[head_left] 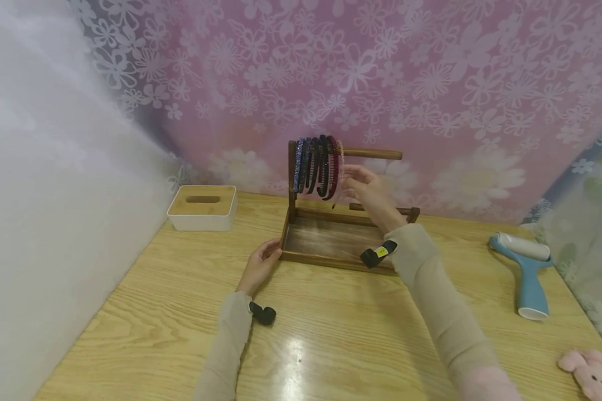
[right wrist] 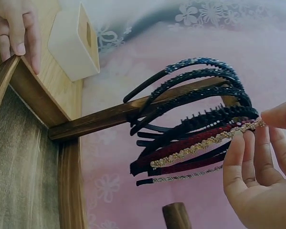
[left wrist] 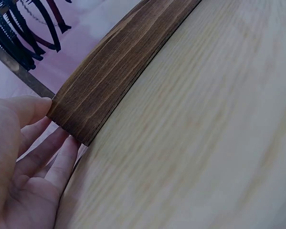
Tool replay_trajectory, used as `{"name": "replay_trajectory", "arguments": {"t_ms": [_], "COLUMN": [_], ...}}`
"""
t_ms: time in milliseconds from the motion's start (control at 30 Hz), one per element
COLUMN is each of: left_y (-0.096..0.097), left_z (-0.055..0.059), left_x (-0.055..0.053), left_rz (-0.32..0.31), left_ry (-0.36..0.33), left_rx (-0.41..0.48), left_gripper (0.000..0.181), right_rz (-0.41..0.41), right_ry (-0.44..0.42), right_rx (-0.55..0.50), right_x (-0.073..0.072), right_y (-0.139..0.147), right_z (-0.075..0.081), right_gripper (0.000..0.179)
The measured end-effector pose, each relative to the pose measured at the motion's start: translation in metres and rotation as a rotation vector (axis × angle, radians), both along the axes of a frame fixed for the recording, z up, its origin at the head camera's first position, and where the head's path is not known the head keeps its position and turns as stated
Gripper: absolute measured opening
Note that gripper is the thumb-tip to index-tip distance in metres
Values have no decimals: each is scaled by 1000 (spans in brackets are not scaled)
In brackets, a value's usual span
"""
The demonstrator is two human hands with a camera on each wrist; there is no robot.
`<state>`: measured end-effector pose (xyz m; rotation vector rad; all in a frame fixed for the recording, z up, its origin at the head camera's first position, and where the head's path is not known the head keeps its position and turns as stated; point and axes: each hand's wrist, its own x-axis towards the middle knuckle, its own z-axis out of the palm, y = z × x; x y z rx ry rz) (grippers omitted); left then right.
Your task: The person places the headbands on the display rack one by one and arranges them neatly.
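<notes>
A row of headbands (head_left: 323, 167) hangs on the upper bar of a dark wooden stand (head_left: 331, 264), bunched toward its left post. Some are dark and glittery, one is deep red. At the row's right end, my right hand (head_left: 371, 192) pinches a gold beaded headband (right wrist: 205, 147) between thumb and fingers, and in the right wrist view it lies across the red headband (right wrist: 181, 168). My left hand (head_left: 261, 264) holds the stand's front left corner (left wrist: 78, 112), thumb at the top edge and fingers against the outer side.
A white tissue box (head_left: 203, 214) with a wooden lid stands left of the stand. To the right lies a blue-handled lint roller (head_left: 529, 278). A pink plush toy (head_left: 592, 376) is at the table's near right. Behind hangs a pink floral backdrop (head_left: 431, 111).
</notes>
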<state>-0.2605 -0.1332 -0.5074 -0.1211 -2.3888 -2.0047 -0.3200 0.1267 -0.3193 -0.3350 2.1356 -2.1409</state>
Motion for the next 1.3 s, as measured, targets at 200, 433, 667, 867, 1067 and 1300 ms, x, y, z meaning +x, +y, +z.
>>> {"name": "replay_trajectory", "arguments": {"t_ms": [200, 433, 667, 867, 1067, 1300], "left_y": [1, 3, 4, 4, 4, 1], "left_z": [-1, 1, 0, 0, 14, 33], "left_x": [0, 0, -1, -2, 6, 18], "left_rz": [-6, -10, -6, -16, -25, -27], "left_ry": [-1, -2, -13, -16, -25, -28], "left_rx": [14, 4, 5, 15, 6, 8], "left_gripper": [41, 41, 40, 41, 42, 41], "right_rz": [-14, -27, -25, -49, -101, -151], "right_ry": [7, -1, -32, -67, -116, -122], "right_rx": [5, -17, -15, -2, 5, -121], "right_x": [-4, -4, 5, 28, 54, 78], "right_y": [-2, 2, 16, 38, 75, 120], "right_z": [-7, -13, -28, -47, -74, -100], "right_gripper": [23, 36, 34, 18, 16, 13]}}
